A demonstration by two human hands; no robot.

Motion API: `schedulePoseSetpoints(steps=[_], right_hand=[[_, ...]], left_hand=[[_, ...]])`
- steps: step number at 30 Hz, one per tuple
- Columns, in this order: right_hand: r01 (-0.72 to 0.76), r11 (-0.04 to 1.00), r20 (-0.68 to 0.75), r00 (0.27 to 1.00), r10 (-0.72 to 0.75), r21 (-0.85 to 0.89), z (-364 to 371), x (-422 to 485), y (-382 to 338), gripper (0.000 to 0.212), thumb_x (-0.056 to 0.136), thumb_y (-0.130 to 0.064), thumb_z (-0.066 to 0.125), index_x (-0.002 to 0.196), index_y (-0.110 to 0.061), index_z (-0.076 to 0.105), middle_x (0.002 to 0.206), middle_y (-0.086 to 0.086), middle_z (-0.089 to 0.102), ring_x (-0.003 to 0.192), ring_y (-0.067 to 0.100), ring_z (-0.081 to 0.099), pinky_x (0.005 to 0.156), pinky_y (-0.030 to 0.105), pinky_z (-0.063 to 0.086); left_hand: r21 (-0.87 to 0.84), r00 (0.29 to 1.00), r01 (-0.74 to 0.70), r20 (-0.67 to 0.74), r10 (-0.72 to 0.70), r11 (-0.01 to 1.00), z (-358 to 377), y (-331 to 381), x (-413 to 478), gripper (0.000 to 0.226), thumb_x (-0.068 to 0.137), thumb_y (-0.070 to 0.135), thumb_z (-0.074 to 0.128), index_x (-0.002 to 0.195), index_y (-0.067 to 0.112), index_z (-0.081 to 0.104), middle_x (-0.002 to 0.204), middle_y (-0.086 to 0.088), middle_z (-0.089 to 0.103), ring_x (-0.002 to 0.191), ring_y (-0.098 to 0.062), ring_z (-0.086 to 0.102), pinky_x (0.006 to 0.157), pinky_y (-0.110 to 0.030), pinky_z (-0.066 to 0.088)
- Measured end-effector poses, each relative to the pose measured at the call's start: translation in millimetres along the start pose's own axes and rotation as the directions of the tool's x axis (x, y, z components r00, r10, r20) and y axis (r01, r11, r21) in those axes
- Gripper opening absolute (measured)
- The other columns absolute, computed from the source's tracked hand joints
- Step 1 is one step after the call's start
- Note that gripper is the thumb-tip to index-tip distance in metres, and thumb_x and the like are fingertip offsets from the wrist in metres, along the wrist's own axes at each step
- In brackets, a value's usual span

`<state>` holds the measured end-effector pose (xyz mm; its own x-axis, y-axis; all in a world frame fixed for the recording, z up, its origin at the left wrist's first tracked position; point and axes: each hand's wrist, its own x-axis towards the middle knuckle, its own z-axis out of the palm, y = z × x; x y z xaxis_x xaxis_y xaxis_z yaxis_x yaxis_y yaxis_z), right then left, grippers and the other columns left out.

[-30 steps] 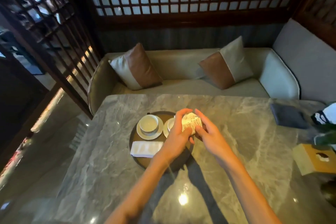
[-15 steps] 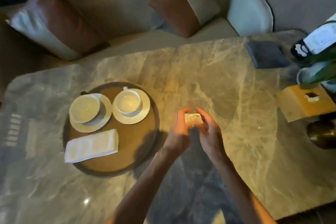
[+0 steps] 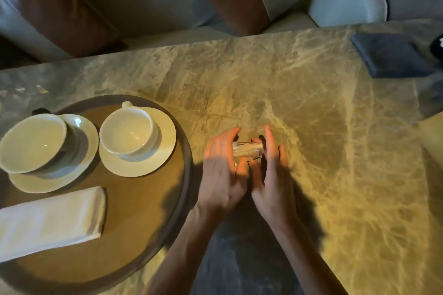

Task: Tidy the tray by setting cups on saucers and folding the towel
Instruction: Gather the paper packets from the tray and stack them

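No text, label, brand or number can be read anywhere. The small pale packet [image 3: 247,149] between the left hand [image 3: 221,175] and the right hand [image 3: 271,175] is too blurred to show any print.

A small pale thing [image 3: 247,148] between the left hand [image 3: 220,182] and right hand [image 3: 273,184] is blurred and half covered by their fingers [image 3: 221,142]. What it is, and whether either hand grips it, cannot be told. The towel [image 3: 50,220] and tray [image 3: 188,163] run off the left edge.
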<state>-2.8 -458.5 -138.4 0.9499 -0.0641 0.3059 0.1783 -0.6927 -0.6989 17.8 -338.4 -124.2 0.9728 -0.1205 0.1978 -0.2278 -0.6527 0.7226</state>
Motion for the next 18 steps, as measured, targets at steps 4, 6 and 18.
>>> schedulePoseSetpoints(steps=[4, 6, 18], right_hand=[[0.018, 0.996, 0.071, 0.997, -0.012, -0.092, 4.4, -0.1, 5.0, 0.066, 0.097, -0.010, 0.046, 0.156, -0.019, 0.018, 0.154, 0.005, 0.042, 0.142, 0.028, 0.039, 0.118, 0.052, 0.025], [0.061, 0.994, 0.093, 0.994, -0.052, -0.092, 6.1, 1.3, 9.5, 0.062, 0.095, -0.007, 0.046, 0.154, -0.019, 0.028, 0.153, 0.005, 0.042, 0.144, 0.028, 0.036, 0.116, 0.054, 0.028], [0.032, 0.997, 0.061, 0.998, -0.028, -0.072, 10.4, 2.3, 4.7, 0.055, 0.093, -0.002, 0.050, 0.146, -0.012, 0.042, 0.149, 0.006, 0.047, 0.143, 0.028, 0.037, 0.111, 0.054, 0.037]], left_hand=[[0.056, 1.000, -0.012, -0.008, 0.013, 0.998, 1.1, -2.2, -4.0, 0.053, 0.093, 0.026, 0.045, 0.142, 0.007, 0.036, 0.134, -0.010, 0.053, 0.126, -0.025, 0.049, 0.114, -0.053, 0.026], [0.077, 1.000, -0.010, -0.009, 0.011, 0.997, 4.8, -3.3, -3.0, 0.051, 0.095, 0.025, 0.039, 0.143, 0.010, 0.036, 0.135, -0.009, 0.053, 0.128, -0.023, 0.049, 0.116, -0.051, 0.025], [0.115, 0.996, -0.045, -0.077, 0.054, 0.992, 13.5, -5.3, -6.0, 0.042, 0.091, 0.017, 0.051, 0.130, 0.001, 0.049, 0.120, -0.014, 0.058, 0.110, -0.025, 0.049, 0.104, -0.051, 0.040]])
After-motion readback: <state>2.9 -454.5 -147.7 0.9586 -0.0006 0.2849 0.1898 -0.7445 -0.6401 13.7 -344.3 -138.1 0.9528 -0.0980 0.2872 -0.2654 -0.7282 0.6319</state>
